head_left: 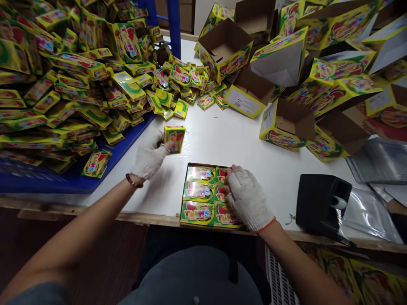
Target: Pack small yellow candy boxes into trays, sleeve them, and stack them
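My left hand (149,156), in a white knit glove, is closed on a small yellow candy packet (174,137) held just above the white table (222,140). My right hand (247,197), also gloved, rests with its fingers pressed on the right side of an open carton (203,194) near the table's front edge. That carton is filled with flat rows of yellow "TWINS" packets. Whether the right fingers grip a packet or only press on it is hidden.
A large heap of the same packets (73,72) fills a blue tray (63,178) at the left. Several empty open cartons (286,123) lie at the back right. A black tape dispenser (321,203) and clear plastic sheets (375,212) sit at the right.
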The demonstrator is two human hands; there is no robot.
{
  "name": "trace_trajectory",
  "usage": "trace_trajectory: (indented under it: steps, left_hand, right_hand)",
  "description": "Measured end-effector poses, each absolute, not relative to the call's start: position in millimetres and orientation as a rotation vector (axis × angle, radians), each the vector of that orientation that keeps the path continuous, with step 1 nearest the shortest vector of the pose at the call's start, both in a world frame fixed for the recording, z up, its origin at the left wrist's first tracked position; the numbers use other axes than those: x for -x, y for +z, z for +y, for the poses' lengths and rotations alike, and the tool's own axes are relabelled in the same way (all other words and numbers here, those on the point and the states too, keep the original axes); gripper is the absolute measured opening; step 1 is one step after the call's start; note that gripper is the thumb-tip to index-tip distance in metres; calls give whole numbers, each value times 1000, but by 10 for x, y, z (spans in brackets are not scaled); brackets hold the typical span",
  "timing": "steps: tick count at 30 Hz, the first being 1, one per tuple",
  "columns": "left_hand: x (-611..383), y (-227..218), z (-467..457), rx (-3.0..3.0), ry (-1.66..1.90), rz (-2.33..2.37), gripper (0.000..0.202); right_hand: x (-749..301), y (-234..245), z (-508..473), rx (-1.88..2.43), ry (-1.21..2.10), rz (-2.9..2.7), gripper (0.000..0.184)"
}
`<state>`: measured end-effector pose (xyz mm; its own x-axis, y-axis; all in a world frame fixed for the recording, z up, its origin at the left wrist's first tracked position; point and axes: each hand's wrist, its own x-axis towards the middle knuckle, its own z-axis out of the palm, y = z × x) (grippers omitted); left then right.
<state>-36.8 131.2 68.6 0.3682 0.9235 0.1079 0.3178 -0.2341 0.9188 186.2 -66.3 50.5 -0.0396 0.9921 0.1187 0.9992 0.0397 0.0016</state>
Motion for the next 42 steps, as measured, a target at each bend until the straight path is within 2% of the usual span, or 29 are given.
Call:
trace_trajectory:
  steps: [4, 9, 11, 14, 16, 18, 20, 23, 25, 28, 30, 32, 37, 40, 42]
  left_hand:
    - [159, 639, 736, -1306, 850, 888, 46]
    - [-3, 620, 463, -1092, 821, 765, 81]
    - [-25, 633, 363, -1082, 845, 764, 74]
    - [-12, 647, 126, -1085, 903, 812, 52]
    - [42, 641, 0, -1175, 900, 815, 42]
    - [177, 629, 16, -1406, 897, 849, 36]
    - [437, 631, 206, -1740, 931, 1032, 34]
    - [1011, 646, 658, -2103, 895, 1594, 29]
    - [1383, 621, 912, -2087, 736, 1940, 26]
    - [1750, 515, 1089, -1964, 587, 2141, 27]
    - [1860, 443, 1105, -1928, 586, 2131, 29]
    - [1887, 399, 1095, -1915, 601, 2075, 28]
    - [1631, 363, 973, -1852, 736, 1796, 34]
    - [1275, 386, 709, -1421, 897, 1346, 39]
    - [1016, 425, 491, -1117, 892, 1088, 46]
  right_hand:
    - [-1879, 486, -744, 2136, -89, -2415, 49]
    - [-1876, 671, -628, 2195, 94, -2491, 37]
    - [-1892, 780, -566, 2147, 310, -2381, 31]
    - [-1838, 854, -549, 1831, 584, -1966, 39]
    - [-1734, 825, -588, 1602, 652, -1763, 46]
    - [-1619, 760, -636, 1515, 694, -1730, 41]
    - [-1528, 698, -668, 1532, 716, -1781, 38]
    - [-1435, 662, -685, 1561, 669, -1866, 42]
    - [-1370, 671, -699, 1607, 575, -1859, 37]
    - [-1250, 675, -722, 1684, 427, -1811, 35]
    - [-1191, 655, -724, 1719, 392, -1832, 47]
    - [-1193, 629, -711, 1752, 414, -1853, 51]
    - [-1409, 608, -681, 1697, 645, -1805, 33]
    - [-1408, 588, -710, 1580, 731, -1945, 19]
    - [-1327, 550, -742, 1571, 638, -2036, 19]
